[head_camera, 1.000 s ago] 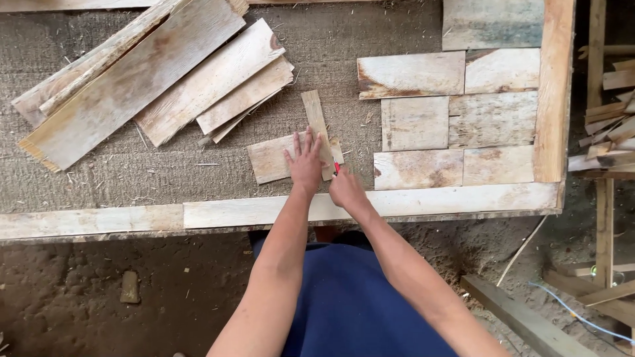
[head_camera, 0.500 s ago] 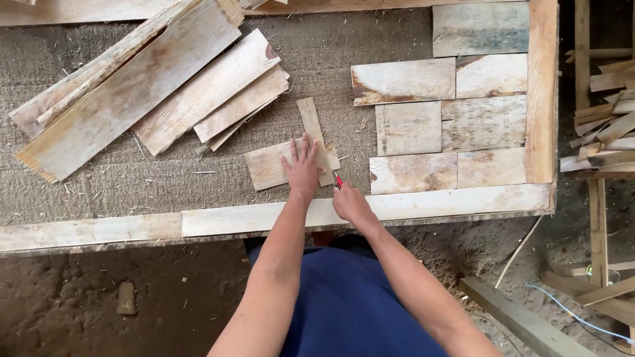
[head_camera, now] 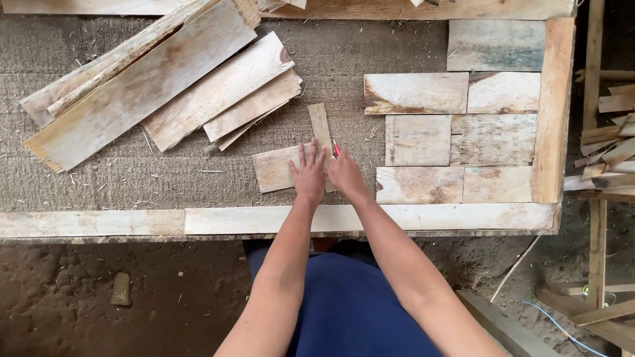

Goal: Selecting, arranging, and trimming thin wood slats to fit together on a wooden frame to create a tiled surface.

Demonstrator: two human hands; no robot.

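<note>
Head view: left hand [head_camera: 309, 173] lies flat, fingers spread, pressing a narrow strip [head_camera: 320, 127] onto a short board [head_camera: 276, 168] on the desk [head_camera: 132, 173]. Right hand [head_camera: 346, 174] is closed on a red pencil [head_camera: 336, 148], tip at the strip's right edge, so marking looks in hand. Done so far, judging by layout: seven panels [head_camera: 417, 139] fitted in rows inside the frame [head_camera: 552, 109], right side only. Left: approx. two-thirds of frame bare; plank pile [head_camera: 142, 92] upper left untouched.
</note>
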